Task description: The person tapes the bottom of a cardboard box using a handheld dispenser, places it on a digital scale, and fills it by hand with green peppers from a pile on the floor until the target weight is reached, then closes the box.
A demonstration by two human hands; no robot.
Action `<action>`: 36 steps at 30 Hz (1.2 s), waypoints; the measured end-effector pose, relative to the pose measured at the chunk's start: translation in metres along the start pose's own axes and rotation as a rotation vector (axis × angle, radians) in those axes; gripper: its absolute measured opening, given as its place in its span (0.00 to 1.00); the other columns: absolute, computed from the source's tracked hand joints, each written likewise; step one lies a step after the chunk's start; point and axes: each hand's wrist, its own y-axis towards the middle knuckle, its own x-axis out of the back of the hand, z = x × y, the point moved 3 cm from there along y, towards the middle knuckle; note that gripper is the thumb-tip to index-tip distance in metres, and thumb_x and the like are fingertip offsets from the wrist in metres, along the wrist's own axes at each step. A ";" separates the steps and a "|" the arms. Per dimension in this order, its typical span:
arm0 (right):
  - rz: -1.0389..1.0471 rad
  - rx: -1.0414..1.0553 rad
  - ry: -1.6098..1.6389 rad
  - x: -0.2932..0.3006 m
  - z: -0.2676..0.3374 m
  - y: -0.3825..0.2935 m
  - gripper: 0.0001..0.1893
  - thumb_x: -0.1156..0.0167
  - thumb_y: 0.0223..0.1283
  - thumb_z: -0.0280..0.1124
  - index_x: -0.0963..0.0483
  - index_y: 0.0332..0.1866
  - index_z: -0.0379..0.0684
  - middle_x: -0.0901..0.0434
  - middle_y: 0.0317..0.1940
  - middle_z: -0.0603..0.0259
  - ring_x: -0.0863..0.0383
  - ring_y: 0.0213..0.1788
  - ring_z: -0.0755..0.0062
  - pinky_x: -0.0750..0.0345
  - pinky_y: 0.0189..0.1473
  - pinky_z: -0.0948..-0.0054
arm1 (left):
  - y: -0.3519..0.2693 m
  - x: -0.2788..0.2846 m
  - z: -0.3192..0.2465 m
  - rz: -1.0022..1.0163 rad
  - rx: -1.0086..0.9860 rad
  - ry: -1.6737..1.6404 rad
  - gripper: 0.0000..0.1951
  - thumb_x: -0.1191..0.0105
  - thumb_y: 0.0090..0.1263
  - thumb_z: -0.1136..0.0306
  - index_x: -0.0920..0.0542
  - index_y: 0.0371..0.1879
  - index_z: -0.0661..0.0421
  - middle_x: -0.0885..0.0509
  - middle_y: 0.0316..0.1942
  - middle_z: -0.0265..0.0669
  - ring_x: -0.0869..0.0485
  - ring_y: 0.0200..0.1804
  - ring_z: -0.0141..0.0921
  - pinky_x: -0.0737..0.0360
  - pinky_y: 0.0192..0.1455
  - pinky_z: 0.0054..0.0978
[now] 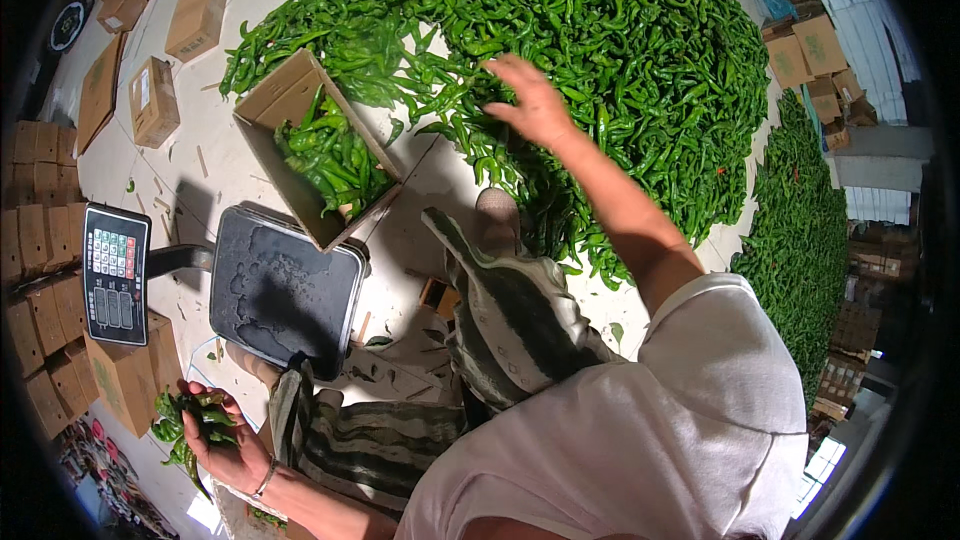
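Several green chili peppers [169,435] are gripped in my left hand [232,450], low at the left beside the striped trousers, some hanging below the palm. My right hand [529,101] is stretched over the near edge of a large heap of green peppers [600,22], fingers and thumb apart, with nothing seen between them. An open cardboard box [281,97] partly filled with green peppers [334,154] stands tilted in the picture, left of my right hand. Its lower corner overlaps the black platform of a scale [289,285].
The scale's keypad display [116,274] rises at the left. Cardboard boxes [154,101] stand on the floor, and stacked cartons [45,240] line the left. A second pepper heap [795,262] lies at right. Below my left forearm is another box [244,517], partly hidden.
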 end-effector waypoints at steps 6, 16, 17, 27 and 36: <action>0.638 -0.482 -0.565 0.012 -0.145 -0.042 0.66 0.21 0.32 0.37 0.64 0.73 0.79 0.80 0.76 0.64 0.73 0.76 0.39 0.48 0.63 0.25 | 0.022 -0.017 0.022 -0.054 0.027 0.013 0.21 0.53 0.71 0.74 0.35 0.60 0.71 0.25 0.56 0.49 0.24 0.54 0.38 0.25 0.56 0.34; 0.610 -0.294 -0.405 -0.030 -0.228 0.014 0.62 0.19 0.14 0.42 0.44 0.70 0.71 0.75 0.76 0.55 0.68 0.72 0.25 0.53 0.71 0.40 | 0.054 -0.056 0.053 -0.147 0.099 0.117 0.23 0.46 0.68 0.69 0.32 0.61 0.63 0.21 0.48 0.45 0.23 0.45 0.36 0.24 0.45 0.28; 0.621 -0.316 -0.382 -0.031 -0.225 0.014 0.60 0.19 0.16 0.40 0.42 0.69 0.70 0.73 0.76 0.56 0.65 0.72 0.25 0.49 0.71 0.41 | 0.055 -0.057 0.054 -0.149 0.101 0.104 0.24 0.46 0.67 0.69 0.33 0.61 0.64 0.21 0.48 0.45 0.23 0.45 0.36 0.24 0.46 0.28; 0.442 -0.198 -0.354 -0.028 -0.212 -0.020 0.50 0.21 0.24 0.36 0.35 0.65 0.60 0.55 0.72 0.42 0.54 0.71 0.33 0.39 0.68 0.50 | 0.059 -0.066 0.073 -0.130 0.144 0.025 0.23 0.47 0.65 0.74 0.33 0.59 0.69 0.23 0.51 0.50 0.23 0.51 0.40 0.25 0.56 0.37; 0.413 -0.301 -0.438 -0.042 -0.198 -0.034 0.44 0.24 0.32 0.43 0.35 0.63 0.52 0.52 0.71 0.42 0.47 0.67 0.33 0.36 0.65 0.51 | 0.061 -0.056 0.075 -0.157 0.195 -0.036 0.19 0.49 0.66 0.74 0.29 0.56 0.66 0.21 0.51 0.48 0.21 0.52 0.42 0.24 0.55 0.42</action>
